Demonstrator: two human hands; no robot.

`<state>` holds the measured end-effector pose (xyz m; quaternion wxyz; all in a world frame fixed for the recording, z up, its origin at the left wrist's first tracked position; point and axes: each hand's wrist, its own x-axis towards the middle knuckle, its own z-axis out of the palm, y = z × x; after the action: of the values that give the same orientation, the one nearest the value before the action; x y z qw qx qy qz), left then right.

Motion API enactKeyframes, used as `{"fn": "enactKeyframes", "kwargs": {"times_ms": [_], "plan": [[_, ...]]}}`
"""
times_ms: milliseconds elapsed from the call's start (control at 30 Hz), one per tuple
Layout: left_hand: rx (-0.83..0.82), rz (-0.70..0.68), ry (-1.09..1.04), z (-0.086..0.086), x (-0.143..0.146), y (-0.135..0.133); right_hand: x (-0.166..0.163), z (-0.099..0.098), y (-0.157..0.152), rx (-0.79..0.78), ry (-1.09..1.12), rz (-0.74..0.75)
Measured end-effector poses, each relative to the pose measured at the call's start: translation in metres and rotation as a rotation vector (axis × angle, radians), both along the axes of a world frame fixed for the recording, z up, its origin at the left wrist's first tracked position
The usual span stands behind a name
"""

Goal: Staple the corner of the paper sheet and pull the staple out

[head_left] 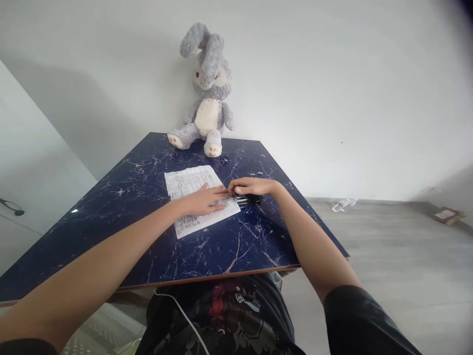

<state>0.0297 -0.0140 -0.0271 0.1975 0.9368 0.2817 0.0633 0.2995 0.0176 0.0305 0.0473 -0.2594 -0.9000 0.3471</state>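
Printed sheet (186,183): thin, white, dense text, lies skewed approx. mid-table. Tabletop (229,241): glossy dk-blue, marble-veined, straight edges; surface runs wide L of sheet & toward front edge. Fuzzy grey plush rabbit (208,117) sits at rear. L hand (201,201) flat on sheet, fingers spread, gripping nil. R hand (254,186) curled over blk/metal device (250,200) at sheet's R edge; can't tell if gripped.

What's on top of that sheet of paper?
The left hand lies on the paper, hiding what's beneath. At the paper's right edge, the right hand covers part of a black tool; exactly how they meet is hidden.
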Motion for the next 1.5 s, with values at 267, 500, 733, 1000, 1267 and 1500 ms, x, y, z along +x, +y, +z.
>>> {"fn": "enactKeyframes", "kwargs": {"times_ms": [267,500,733,1000,1267,1500], "plan": [[-0.011,-0.067,-0.022,0.001,-0.003,0.001,-0.02,-0.013,-0.003,0.101,-0.071,-0.244],[-0.04,-0.046,-0.026,0.004,-0.001,-0.001,-0.026,-0.01,-0.006,0.236,-0.132,-0.148],[-0.035,-0.033,-0.063,0.001,-0.002,0.001,-0.035,-0.006,-0.014,0.296,-0.296,-0.256],[-0.038,-0.037,-0.05,0.006,-0.001,-0.001,-0.055,-0.018,-0.021,0.447,-0.533,-0.43],[-0.032,-0.044,-0.024,0.003,-0.002,0.002,-0.008,0.001,-0.006,0.055,-0.106,-0.095],[-0.014,-0.014,-0.009,0.0,-0.005,0.004,0.048,0.011,0.011,0.003,-0.175,-0.088]]}}
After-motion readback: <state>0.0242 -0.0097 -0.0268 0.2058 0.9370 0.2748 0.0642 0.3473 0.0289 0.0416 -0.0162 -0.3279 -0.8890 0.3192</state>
